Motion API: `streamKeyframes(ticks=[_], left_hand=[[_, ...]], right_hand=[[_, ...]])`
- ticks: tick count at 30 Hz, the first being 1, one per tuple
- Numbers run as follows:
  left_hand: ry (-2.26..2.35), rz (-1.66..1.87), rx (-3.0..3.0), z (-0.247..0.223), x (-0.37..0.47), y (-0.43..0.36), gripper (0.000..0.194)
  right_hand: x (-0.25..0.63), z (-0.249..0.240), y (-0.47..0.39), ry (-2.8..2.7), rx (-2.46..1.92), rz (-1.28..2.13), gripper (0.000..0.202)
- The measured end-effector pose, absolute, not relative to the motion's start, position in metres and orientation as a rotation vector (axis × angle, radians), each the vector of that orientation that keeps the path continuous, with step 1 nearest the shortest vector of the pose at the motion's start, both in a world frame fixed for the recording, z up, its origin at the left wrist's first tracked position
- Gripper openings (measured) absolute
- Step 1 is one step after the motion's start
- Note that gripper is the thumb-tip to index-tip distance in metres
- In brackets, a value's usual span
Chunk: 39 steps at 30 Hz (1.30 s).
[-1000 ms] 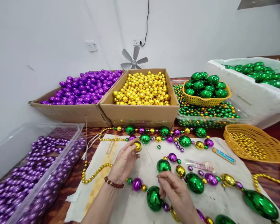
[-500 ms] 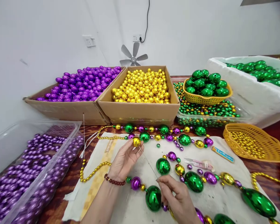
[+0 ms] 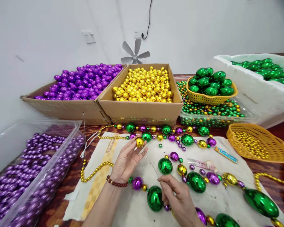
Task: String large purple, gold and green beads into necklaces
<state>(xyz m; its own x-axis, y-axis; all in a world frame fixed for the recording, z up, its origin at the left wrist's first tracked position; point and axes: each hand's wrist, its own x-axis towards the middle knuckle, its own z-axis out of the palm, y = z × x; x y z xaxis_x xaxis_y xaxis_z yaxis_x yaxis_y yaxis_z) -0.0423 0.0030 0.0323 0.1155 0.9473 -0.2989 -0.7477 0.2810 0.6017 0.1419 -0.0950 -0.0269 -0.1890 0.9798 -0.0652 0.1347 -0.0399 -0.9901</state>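
Observation:
My left hand [image 3: 130, 156] pinches a round gold bead [image 3: 139, 142] between thumb and fingertips, above the white cloth [image 3: 132, 208]. My right hand [image 3: 177, 200] is closed on a thin, needle-like strand [image 3: 152, 166]. It runs straight up to the gold bead; whether it is a needle or taut thread I cannot make out. A strung length with a purple bead [image 3: 137, 183] and a large green bead [image 3: 154, 198] lies below my hands, partly hidden by them. Another row with a large green bead [image 3: 196, 182] is to the right of my right hand.
Cardboard boxes hold purple beads [image 3: 85, 85] and gold beads [image 3: 144, 85] at the back. A clear bin [image 3: 71, 148] stands left, an orange basket [image 3: 281, 148] right. A finished-looking strand [image 3: 166, 129], pink-handled snips [image 3: 201, 164] and a blue-yellow packet [image 3: 226, 154] lie on the cloth.
The view has tilted and shifted slightly. My left hand and the gold bead sit marginally further right; both grips look the same.

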Motion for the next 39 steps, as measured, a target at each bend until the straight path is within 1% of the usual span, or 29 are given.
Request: streamKeyframes(ticks=[8, 13, 15, 17, 19, 21, 23, 25, 29, 31, 32, 33, 36, 39], left_hand=[[0.702, 1.235, 0.564, 0.043, -0.031, -0.016, 0.035], [0.754, 1.042, 0.715, 0.033, -0.024, -0.031, 0.036], [0.88, 0.987, 0.851, 0.023, -0.026, -0.023, 0.037], [1.078, 0.972, 1.119, 0.013, -0.026, -0.005, 0.035], [1.198, 0.93, 1.492, 0.004, -0.021, 0.016, 0.027], [1.172, 0.857, 1.781, -0.003, -0.011, 0.035, 0.019], [1.121, 0.811, 1.877, -0.007, 0.002, 0.047, 0.013], [1.12, 0.812, 1.87, -0.013, 0.014, 0.053, 0.008], [1.137, 0.864, 1.819, -0.02, 0.023, 0.055, 0.009], [1.149, 0.892, 1.799, -0.016, 0.017, 0.054, 0.003], [1.162, 0.904, 1.774, -0.012, 0.012, 0.053, 0.003], [1.169, 0.919, 1.707, -0.007, 0.006, 0.051, 0.008], [1.082, 0.996, 1.236, 0.012, -0.016, 0.041, 0.018], [0.876, 1.072, 0.767, 0.026, -0.034, 0.029, 0.018]], right_hand=[[0.134, -0.033, -0.084, -1.413, -1.197, 1.274, 0.023], [0.13, -0.025, -0.076, -1.385, -1.206, 1.232, 0.021], [0.132, -0.025, -0.076, -1.358, -1.204, 1.225, 0.021], [0.136, -0.027, -0.078, -1.331, -1.191, 1.235, 0.021], [0.138, -0.029, -0.081, -1.295, -1.176, 1.249, 0.022], [0.14, -0.03, -0.083, -1.259, -1.167, 1.25, 0.023], [0.141, -0.028, -0.085, -1.23, -1.169, 1.248, 0.023], [0.143, -0.025, -0.085, -1.214, -1.171, 1.245, 0.023], [0.146, -0.024, -0.083, -1.19, -1.171, 1.247, 0.021], [0.146, -0.025, -0.083, -1.172, -1.172, 1.253, 0.022], [0.146, -0.025, -0.083, -1.162, -1.174, 1.252, 0.022], [0.146, -0.026, -0.083, -1.154, -1.178, 1.253, 0.023], [0.145, -0.025, -0.082, -1.169, -1.19, 1.273, 0.024], [0.144, -0.023, -0.081, -1.239, -1.191, 1.285, 0.027]])
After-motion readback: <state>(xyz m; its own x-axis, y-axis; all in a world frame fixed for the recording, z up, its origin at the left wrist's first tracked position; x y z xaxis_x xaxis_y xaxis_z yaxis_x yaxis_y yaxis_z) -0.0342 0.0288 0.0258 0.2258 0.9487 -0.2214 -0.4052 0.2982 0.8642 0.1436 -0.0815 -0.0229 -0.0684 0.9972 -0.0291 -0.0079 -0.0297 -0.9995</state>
